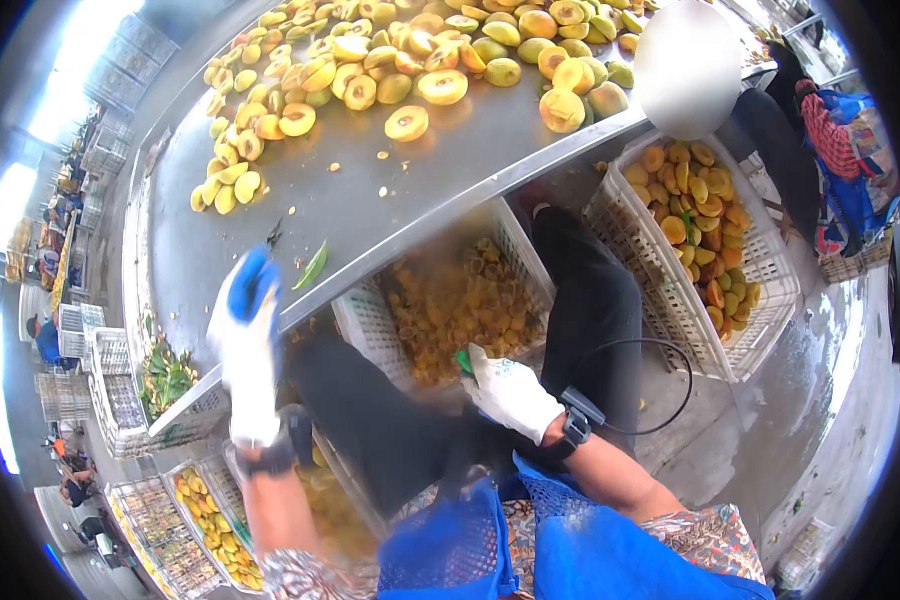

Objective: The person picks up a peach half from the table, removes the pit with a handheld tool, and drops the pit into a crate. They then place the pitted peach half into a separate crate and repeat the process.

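My left hand (pixel 245 330), in a white glove with blue at the fingers, is over the near left edge of the metal table (pixel 340 190); motion smears its fingers. A green leaf (pixel 312 265) lies on the table just right of it. My right hand (pixel 510 390), also gloved in white, is closed around a small green thing (pixel 464 362) above my lap. Just beyond it, between my legs, stands a white crate (pixel 366 325) with many fruit pieces. Halved yellow fruits (pixel 406 123) and whole ones are heaped across the far part of the table.
At the right a white crate (pixel 760 335) holds orange and green fruit. Crates with leaves (pixel 168 380) and yellow fruit (pixel 215 525) stand at the left. A black cable (pixel 686 375) loops by my right wrist. Other people (pixel 850 150) are at the right and far left.
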A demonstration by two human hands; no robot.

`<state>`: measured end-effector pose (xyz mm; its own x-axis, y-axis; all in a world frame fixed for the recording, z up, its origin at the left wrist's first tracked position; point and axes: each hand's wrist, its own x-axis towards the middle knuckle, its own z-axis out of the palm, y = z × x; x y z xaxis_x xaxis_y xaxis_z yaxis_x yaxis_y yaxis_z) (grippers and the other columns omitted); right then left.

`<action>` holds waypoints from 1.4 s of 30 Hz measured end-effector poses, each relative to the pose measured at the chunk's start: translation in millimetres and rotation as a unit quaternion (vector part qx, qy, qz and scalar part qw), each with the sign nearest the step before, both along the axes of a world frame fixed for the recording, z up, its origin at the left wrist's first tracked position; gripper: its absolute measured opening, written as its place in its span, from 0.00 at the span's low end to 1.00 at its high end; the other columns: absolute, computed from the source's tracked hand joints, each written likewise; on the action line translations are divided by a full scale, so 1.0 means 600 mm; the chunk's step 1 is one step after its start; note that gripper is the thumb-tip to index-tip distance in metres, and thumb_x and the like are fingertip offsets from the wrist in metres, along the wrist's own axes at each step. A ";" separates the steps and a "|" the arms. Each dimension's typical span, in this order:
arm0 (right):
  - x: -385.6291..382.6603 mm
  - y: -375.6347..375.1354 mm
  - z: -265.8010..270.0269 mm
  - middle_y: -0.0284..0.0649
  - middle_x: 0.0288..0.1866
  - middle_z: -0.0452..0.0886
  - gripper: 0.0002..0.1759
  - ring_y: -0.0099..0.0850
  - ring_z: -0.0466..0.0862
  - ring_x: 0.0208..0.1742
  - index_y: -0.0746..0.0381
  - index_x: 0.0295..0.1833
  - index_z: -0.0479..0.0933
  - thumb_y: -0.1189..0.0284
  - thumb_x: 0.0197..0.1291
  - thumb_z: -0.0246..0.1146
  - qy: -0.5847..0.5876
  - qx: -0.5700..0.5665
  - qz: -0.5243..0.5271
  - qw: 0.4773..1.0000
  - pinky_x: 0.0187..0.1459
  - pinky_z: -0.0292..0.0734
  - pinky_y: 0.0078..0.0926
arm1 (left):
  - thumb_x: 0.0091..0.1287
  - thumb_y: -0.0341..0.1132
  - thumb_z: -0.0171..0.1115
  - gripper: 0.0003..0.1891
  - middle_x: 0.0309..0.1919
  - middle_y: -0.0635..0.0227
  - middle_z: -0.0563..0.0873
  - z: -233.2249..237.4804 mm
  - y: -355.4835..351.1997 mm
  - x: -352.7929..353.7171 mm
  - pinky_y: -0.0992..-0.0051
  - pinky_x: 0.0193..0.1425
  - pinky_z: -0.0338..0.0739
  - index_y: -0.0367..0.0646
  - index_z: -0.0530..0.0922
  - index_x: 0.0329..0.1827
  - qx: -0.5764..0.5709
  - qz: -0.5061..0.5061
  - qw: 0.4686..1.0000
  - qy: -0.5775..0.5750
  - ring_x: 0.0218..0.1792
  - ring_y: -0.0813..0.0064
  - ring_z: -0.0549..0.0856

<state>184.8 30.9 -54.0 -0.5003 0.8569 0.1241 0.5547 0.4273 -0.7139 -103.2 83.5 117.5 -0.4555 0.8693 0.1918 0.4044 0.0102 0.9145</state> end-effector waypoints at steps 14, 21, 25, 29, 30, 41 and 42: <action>0.030 0.069 0.127 0.51 0.32 0.84 0.28 0.45 0.87 0.33 0.65 0.65 0.69 0.56 0.70 0.60 0.191 -0.418 -0.087 0.884 0.38 0.78 0.41 | 0.58 0.44 0.71 0.28 0.54 0.55 0.86 -0.045 0.434 0.165 0.65 0.63 0.76 0.41 0.79 0.61 -0.190 -0.243 0.808 0.502 0.56 0.54 0.84; 0.043 0.074 0.156 0.48 0.33 0.83 0.19 0.33 0.84 0.29 0.61 0.57 0.74 0.61 0.68 0.64 0.231 -0.368 -0.149 0.888 0.32 0.79 0.33 | 0.67 0.45 0.67 0.22 0.37 0.69 0.85 -0.006 0.261 0.076 0.79 0.37 0.82 0.40 0.79 0.58 -0.188 -0.257 0.938 -0.141 0.36 0.76 0.87; 0.030 0.075 0.153 0.55 0.35 0.84 0.16 0.51 0.86 0.37 0.61 0.55 0.74 0.67 0.66 0.64 0.099 -0.204 -0.140 0.964 0.40 0.80 0.45 | 0.74 0.50 0.59 0.30 0.39 0.69 0.85 0.033 0.093 0.070 0.76 0.43 0.84 0.36 0.71 0.70 -0.125 -0.252 0.892 -0.355 0.40 0.73 0.88; -0.005 0.061 0.190 0.51 0.30 0.83 0.14 0.44 0.86 0.31 0.63 0.53 0.75 0.66 0.68 0.62 0.161 -0.243 -0.119 0.949 0.35 0.78 0.40 | 0.76 0.52 0.54 0.29 0.58 0.52 0.83 -0.051 -0.022 0.078 0.59 0.68 0.77 0.34 0.73 0.67 0.024 -0.195 0.681 -0.706 0.67 0.55 0.77; -0.014 0.055 0.204 0.50 0.29 0.83 0.14 0.42 0.86 0.30 0.63 0.52 0.75 0.65 0.68 0.62 0.166 -0.266 -0.103 0.944 0.33 0.78 0.39 | 0.76 0.52 0.53 0.29 0.59 0.52 0.83 -0.059 -0.039 0.092 0.58 0.68 0.77 0.33 0.74 0.66 0.035 -0.154 0.682 -0.714 0.67 0.54 0.77; -0.071 -0.011 0.202 0.57 0.28 0.82 0.17 0.56 0.84 0.31 0.67 0.43 0.73 0.63 0.65 0.65 0.029 -0.129 0.035 0.991 0.32 0.77 0.49 | 0.77 0.48 0.53 0.27 0.60 0.52 0.82 -0.125 -0.110 0.138 0.56 0.71 0.74 0.37 0.71 0.70 0.098 -0.100 0.835 -0.533 0.62 0.56 0.81; -0.072 -0.014 0.199 0.56 0.27 0.81 0.17 0.56 0.84 0.31 0.67 0.42 0.73 0.63 0.65 0.65 0.034 -0.124 0.033 0.991 0.32 0.77 0.49 | 0.77 0.48 0.53 0.27 0.60 0.52 0.82 -0.123 -0.112 0.142 0.56 0.70 0.75 0.37 0.71 0.70 0.104 -0.098 0.846 -0.513 0.63 0.56 0.81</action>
<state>141.4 22.7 65.6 -0.5548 0.8304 -0.0519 0.4789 0.2677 -0.8361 -18.2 16.2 43.7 -0.3254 0.9437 -0.0598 -0.6285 -0.1686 0.7593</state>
